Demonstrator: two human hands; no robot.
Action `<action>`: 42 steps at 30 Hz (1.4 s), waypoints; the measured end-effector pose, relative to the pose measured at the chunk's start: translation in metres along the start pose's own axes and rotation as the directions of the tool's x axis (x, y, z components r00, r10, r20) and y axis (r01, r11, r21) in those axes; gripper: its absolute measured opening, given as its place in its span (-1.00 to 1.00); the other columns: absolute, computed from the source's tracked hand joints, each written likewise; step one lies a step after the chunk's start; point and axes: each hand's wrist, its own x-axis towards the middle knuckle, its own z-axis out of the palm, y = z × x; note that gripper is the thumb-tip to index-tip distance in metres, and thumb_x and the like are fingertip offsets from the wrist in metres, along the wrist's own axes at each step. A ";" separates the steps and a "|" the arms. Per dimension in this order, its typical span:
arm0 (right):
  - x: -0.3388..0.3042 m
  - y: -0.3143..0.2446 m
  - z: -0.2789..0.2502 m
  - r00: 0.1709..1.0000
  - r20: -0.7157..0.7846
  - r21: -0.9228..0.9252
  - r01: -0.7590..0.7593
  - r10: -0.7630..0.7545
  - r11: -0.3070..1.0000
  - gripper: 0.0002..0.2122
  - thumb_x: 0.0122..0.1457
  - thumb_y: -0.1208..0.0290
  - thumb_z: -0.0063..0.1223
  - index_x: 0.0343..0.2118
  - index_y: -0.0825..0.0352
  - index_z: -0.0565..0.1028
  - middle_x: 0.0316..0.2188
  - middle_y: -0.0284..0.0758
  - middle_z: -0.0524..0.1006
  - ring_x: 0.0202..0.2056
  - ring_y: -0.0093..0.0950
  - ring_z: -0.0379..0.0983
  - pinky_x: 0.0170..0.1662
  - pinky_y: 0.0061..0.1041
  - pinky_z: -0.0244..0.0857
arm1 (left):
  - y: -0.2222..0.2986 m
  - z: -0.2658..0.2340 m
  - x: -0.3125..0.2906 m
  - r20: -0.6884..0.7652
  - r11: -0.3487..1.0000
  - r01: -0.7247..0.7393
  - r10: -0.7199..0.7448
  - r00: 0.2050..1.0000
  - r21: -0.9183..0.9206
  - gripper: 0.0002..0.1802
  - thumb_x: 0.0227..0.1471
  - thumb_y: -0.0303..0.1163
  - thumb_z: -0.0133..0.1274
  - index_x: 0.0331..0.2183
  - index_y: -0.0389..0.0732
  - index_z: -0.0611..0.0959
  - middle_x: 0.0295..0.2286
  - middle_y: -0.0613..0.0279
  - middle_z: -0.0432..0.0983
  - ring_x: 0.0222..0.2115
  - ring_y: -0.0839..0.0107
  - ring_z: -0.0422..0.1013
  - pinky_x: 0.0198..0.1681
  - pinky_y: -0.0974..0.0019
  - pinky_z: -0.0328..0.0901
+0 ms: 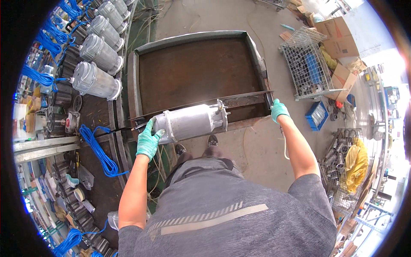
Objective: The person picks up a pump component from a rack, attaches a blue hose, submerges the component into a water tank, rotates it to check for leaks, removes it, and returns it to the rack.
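Observation:
A silver cylindrical pump (190,123) lies on its side across the near end of a rusty, shallow metal tank (201,70). Its flanged end with bolts points right. My left hand (147,140), in a green glove, grips the pump's left end, thumb against its face. At the tank's near right corner, my right hand (279,110), also gloved in green, is closed beside a dark bracket (268,99). What sits inside its fingers is hidden. A pale cord (285,145) hangs below that wrist.
Similar silver pumps (96,80) stand in a row at left, with coiled blue cables (100,152) near them. At right are a wire cage (306,64), a blue crate (317,115) and a basket of metal parts (340,154). Hoses (158,171) trail across the floor by my feet.

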 end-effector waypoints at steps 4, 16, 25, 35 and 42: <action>0.031 -0.018 -0.006 0.999 -0.024 -0.056 -0.029 0.028 0.998 -0.71 0.30 0.20 0.02 -0.06 0.28 0.47 -0.08 0.00 0.61 0.00 -0.01 0.55 0.04 -0.10 0.43 | 0.017 -0.005 -0.003 0.038 0.992 0.121 -0.122 0.992 0.033 -0.21 0.05 -0.19 0.34 0.28 0.05 0.42 -0.12 -0.20 0.62 -0.11 0.04 0.58 0.00 0.09 0.41; -0.003 -0.059 -0.013 0.938 -0.259 0.120 0.267 -0.229 0.956 -0.52 0.26 0.34 0.02 0.23 0.31 0.30 0.06 -0.02 0.52 -0.01 -0.02 0.53 0.07 -0.12 0.41 | -0.003 -0.005 -0.010 0.012 0.995 0.068 -0.069 0.998 0.072 -0.20 0.11 -0.01 0.24 0.31 0.10 0.35 -0.06 -0.22 0.57 -0.07 -0.10 0.54 -0.01 0.02 0.39; -0.108 -0.182 0.043 0.814 -0.258 0.908 0.388 -0.521 0.156 -0.32 0.14 0.58 0.20 0.34 0.26 0.21 0.33 -0.32 0.21 0.27 -0.43 0.25 0.26 -0.39 0.26 | -0.079 -0.031 0.010 -0.320 0.981 -0.014 0.077 0.944 0.193 -0.59 0.26 -0.13 0.01 0.04 -0.12 0.58 -0.07 -0.09 0.58 -0.06 -0.05 0.51 0.01 -0.03 0.39; -0.108 -0.226 0.079 0.882 -0.442 0.785 0.470 -0.167 0.404 -0.67 0.31 0.47 0.14 0.11 0.38 0.42 -0.09 -0.27 0.59 -0.09 -0.50 0.52 0.04 -0.50 0.39 | -0.135 -0.060 0.057 0.119 0.825 -0.213 0.176 0.977 0.523 -0.59 0.21 -0.28 0.06 0.06 -0.21 0.56 -0.05 -0.08 0.53 -0.02 -0.07 0.46 0.03 -0.05 0.37; -0.110 -0.227 0.080 0.868 -0.475 0.761 0.488 -0.145 0.428 -0.71 0.35 0.41 0.10 0.06 0.39 0.46 -0.13 -0.27 0.61 -0.13 -0.55 0.52 0.00 -0.52 0.42 | -0.114 -0.062 0.043 -0.007 0.974 -0.123 0.127 0.992 0.189 -0.67 0.16 -0.27 0.12 -0.11 -0.27 0.56 -0.19 -0.19 0.58 -0.12 -0.20 0.48 -0.07 -0.11 0.38</action>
